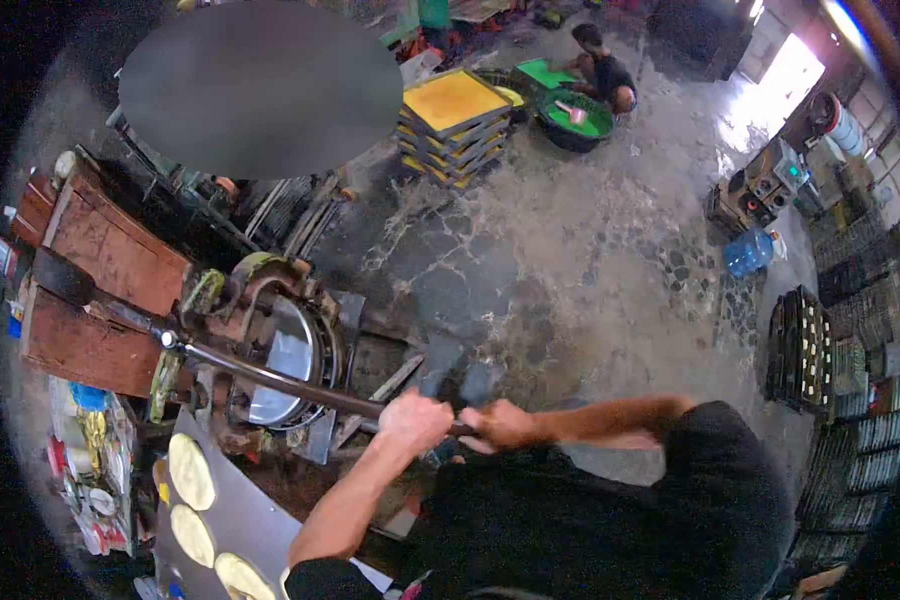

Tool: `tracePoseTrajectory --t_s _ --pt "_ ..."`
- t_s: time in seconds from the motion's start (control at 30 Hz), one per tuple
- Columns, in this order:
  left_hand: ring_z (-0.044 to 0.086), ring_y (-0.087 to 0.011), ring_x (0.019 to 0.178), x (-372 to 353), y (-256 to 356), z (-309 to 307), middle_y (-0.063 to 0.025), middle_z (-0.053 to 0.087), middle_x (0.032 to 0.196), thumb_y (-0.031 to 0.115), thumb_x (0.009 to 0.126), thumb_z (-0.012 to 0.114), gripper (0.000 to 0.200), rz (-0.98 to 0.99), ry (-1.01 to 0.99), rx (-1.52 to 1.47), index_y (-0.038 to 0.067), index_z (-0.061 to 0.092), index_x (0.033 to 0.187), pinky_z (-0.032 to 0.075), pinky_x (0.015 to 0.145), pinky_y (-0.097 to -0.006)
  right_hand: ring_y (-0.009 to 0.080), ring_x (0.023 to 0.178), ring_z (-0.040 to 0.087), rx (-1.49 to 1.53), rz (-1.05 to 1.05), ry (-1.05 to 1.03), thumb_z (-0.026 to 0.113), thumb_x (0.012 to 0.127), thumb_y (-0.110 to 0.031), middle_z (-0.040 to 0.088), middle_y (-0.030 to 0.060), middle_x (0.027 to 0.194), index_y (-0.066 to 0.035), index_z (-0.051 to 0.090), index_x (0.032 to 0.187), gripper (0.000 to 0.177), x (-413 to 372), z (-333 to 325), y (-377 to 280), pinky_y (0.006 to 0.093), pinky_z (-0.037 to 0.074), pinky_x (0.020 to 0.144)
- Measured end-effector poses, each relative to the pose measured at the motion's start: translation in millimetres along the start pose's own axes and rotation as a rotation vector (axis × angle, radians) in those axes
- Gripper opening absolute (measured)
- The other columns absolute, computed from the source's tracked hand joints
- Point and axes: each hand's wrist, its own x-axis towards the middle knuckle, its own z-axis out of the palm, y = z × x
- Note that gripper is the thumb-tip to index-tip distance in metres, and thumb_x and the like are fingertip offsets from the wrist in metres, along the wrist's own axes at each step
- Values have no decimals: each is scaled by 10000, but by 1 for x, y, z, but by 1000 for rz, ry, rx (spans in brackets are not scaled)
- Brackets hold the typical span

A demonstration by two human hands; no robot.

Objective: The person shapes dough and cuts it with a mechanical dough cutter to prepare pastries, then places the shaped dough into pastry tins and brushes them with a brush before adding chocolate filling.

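Evidently, the left hand (415, 425) and right hand (500, 425) are both clenched round the near end of a long metal bar (270, 375), which runs from them toward ten o'clock. It should handle as stiff, probably heavy, perhaps slippery; that near end seems the best hold. At twelve o'clock, stacked trays (450, 156), the top one filled yellow; at one, a black basin (567, 141) of green stuff holds a pink dipper (576, 116).

Black shirt (610, 525), short black sleeves (725, 445); forearms (352, 505) bare.
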Motion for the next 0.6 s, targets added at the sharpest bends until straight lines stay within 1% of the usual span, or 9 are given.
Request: tracePoseTrajectory --t_s 0.07,0.2,0.27,0.33,0.4,0.47,0.5,0.53,0.6 --pt "683 -241 697 -12 9 -4 -90 693 763 210 762 634 144 10 71 38 73 668 790 532 635 -375 410 580 591 87 225 -197 604 847 -328 578 194 629 -89 386 1006 361 -4 19 -11 501 457 482" --pt "681 -189 734 -20 6 4 -78 688 784 190 712 661 93 13 264 177 113 625 751 481 678 -306 444 705 599 70 275 -161 608 836 -339 600 220 683 -43 416 1015 396 8 -4 -37 529 468 598" --pt "649 -178 665 -30 8 2 -40 634 679 182 694 644 89 22 407 184 119 591 728 465 655 -314 392 665 617 166 264 -225 632 844 -366 596 220 706 -33 469 1013 408 12 -33 -54 476 473 582" --pt "594 -178 598 -53 14 -19 -8 547 604 185 679 630 109 115 733 197 127 540 699 440 604 -325 393 724 635 187 269 -326 627 844 -374 619 227 739 -21 521 981 393 21 -68 -87 473 494 651" --pt "560 -179 571 -72 9 -53 0 497 582 205 664 623 139 152 901 246 135 503 673 424 580 -327 254 768 645 284 341 -429 629 852 -396 642 161 766 -5 555 958 412 49 -120 -127 399 502 684" --pt "516 -179 559 -99 -3 -102 5 449 583 201 678 667 222 148 1064 306 139 458 639 411 547 -315 148 829 613 689 443 -299 610 866 -441 652 89 817 4 572 961 456 66 -160 -159 340 488 675" --pt "515 -208 562 -111 -15 -125 5 461 591 184 674 663 191 144 1127 301 130 480 665 411 548 -334 145 724 620 685 223 -323 557 893 -492 659 89 788 13 595 926 508 91 -184 -163 314 487 601" --pt "515 -236 565 -126 -28 -145 5 473 598 167 671 660 166 151 1182 297 121 502 692 412 548 -353 154 541 594 675 450 -128 478 921 -529 636 105 674 6 616 862 556 104 -195 -205 307 490 535" --pt "598 -219 546 -153 -63 -185 -23 599 630 275 688 694 243 110 1313 377 92 605 819 463 521 -379 158 416 517 976 -81 -220 326 976 -475 583 98 590 17 588 928 560 163 -206 -206 310 507 540"
